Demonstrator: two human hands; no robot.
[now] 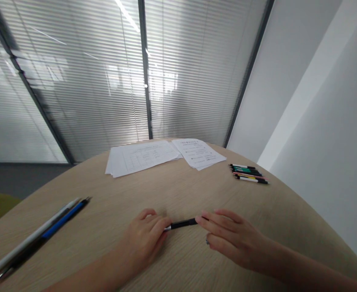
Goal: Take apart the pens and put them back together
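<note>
Black pen (183, 224) held between both hands over the wooden table (181, 190).
The left hand (148, 234) pinches its silvery end; the right hand (231, 239) grips the other end, pen level between them.

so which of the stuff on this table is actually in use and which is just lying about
In use: slim black pen with a silver tip, its ends at the left hand and right hand.
Lying about: printed white paper sheets, row of coloured pens, long blue pen, long white pen.
</note>
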